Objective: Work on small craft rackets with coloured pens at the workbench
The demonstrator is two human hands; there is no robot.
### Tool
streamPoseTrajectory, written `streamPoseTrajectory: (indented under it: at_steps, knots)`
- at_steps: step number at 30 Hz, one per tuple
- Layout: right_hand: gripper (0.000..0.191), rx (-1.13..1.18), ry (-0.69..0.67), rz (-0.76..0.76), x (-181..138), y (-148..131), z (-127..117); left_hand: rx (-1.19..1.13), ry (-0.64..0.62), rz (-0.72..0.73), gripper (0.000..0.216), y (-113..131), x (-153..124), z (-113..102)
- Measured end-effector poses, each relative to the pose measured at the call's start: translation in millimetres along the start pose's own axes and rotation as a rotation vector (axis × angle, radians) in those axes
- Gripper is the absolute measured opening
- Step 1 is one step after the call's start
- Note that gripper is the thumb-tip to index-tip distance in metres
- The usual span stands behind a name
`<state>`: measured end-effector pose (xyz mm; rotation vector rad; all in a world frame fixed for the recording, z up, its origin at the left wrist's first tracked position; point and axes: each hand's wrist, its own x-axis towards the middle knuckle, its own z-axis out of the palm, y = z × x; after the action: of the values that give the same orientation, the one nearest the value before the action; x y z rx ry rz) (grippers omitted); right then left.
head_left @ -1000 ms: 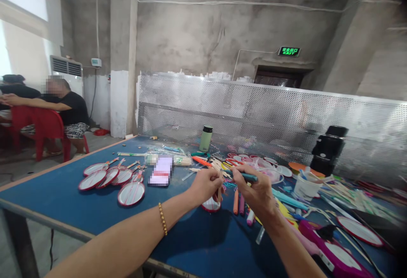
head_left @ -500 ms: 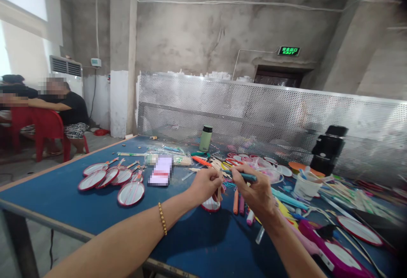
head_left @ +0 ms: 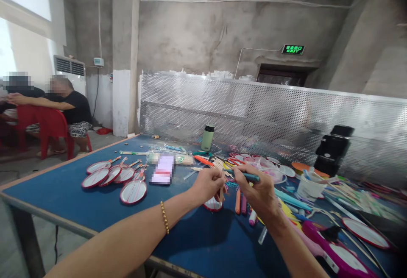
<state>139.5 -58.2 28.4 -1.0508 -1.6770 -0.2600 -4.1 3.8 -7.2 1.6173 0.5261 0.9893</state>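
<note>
The left hand point(head_left: 208, 182) pinches a flat, pale wooden stick point(head_left: 221, 191) above a round, white, red-rimmed disc point(head_left: 212, 204) over the blue-topped counter point(head_left: 190, 235), while the right hand point(head_left: 257, 188) grips a slim, teal, rod-shaped tool point(head_left: 253, 177) near the stick's upper end, an orange cylinder point(head_left: 238, 203) lying between the two hands.

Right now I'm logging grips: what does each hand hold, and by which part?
The left hand pinches a wooden stick, the exact spot unclear; the right hand grips a teal pen-like tool around its middle.
</note>
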Motion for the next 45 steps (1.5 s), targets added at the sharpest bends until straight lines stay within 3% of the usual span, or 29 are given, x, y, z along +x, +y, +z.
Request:
streamPoseTrajectory:
  at_steps: [45]
  knots:
    - [0.023, -0.001, -0.007, 0.000, -1.0, -1.8, 1.0, -0.008, 0.004, -0.023, 0.013, 1.5, -2.3, -0.2]
